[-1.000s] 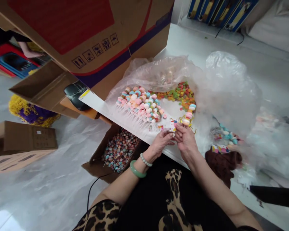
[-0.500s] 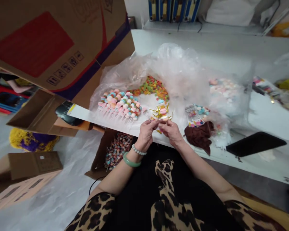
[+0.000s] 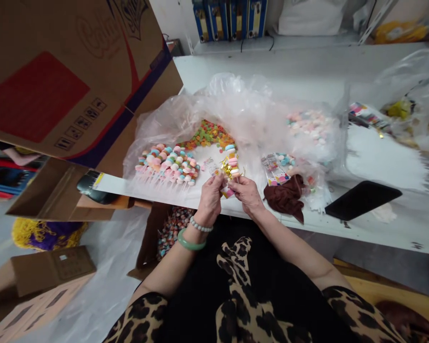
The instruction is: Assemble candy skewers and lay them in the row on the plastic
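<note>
My right hand (image 3: 248, 194) pinches the lower end of a candy skewer (image 3: 231, 159), which stands upright with blue, orange, pink and white pieces. Close beside it, my left hand (image 3: 210, 195), wearing a beaded and a green bracelet, is closed on a small printed plastic bag (image 3: 227, 192); its fingertips are partly hidden. Gold twist ties (image 3: 226, 166) lie just behind the hands, next to flat printed bags (image 3: 210, 165). Finished-looking candy skewers (image 3: 169, 164) are heaped to the left. Behind them, loose ring-shaped gummies (image 3: 209, 135) spread over plastic sheeting.
A large cardboard box (image 3: 93, 85) stands at the left. On the right are a brown cloth (image 3: 285, 196), a black phone (image 3: 363, 200), pastel candies (image 3: 312, 125) and white sticks (image 3: 389, 159). Below the table edge, an open box (image 3: 152, 238) holds wrapped sweets.
My hands have moved slightly apart. The candy skewer now rises upright from my right hand, and the printed bag shows more between the hands. The whole view has shifted to the right.
</note>
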`<state>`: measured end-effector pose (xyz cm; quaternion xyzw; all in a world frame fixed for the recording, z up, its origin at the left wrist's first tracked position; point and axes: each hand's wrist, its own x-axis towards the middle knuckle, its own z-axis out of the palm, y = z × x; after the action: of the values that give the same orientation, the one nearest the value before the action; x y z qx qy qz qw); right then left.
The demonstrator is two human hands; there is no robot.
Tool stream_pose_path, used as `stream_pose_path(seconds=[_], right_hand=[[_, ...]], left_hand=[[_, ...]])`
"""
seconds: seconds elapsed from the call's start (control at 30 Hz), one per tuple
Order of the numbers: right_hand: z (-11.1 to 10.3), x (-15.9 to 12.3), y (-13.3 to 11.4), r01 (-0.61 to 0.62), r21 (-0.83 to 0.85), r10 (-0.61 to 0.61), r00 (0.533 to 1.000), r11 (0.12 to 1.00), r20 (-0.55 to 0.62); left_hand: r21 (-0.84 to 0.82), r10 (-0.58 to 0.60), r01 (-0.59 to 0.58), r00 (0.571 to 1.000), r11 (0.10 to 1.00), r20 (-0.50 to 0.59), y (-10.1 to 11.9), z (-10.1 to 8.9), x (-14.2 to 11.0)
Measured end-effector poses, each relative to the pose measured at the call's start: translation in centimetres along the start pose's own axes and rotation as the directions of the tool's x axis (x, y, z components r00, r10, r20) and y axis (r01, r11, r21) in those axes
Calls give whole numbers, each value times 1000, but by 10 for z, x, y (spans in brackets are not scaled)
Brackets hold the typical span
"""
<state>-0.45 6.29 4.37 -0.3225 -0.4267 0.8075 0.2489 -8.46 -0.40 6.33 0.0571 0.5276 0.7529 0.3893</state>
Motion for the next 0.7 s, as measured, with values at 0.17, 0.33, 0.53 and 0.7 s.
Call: stream_pose_path(seconds=[0.17, 0.33, 0.53, 0.7], right_hand=[[-14, 5, -6, -38, -48, 39, 999, 998, 20], [-10, 5, -10, -37, -60, 41, 996, 998, 74], [3, 6, -12, -42, -15, 43, 998, 999, 38], [4, 21, -9, -76, -94, 79, 997, 993, 25]], left_hand=[[149, -253, 230, 955, 962, 155, 9, -14, 2], [184, -154, 150, 988, 971, 9, 1, -20, 10], [81, -118, 116, 993, 990, 13, -6, -12, 12], [93, -184, 177, 981, 980, 62, 1, -16, 15]])
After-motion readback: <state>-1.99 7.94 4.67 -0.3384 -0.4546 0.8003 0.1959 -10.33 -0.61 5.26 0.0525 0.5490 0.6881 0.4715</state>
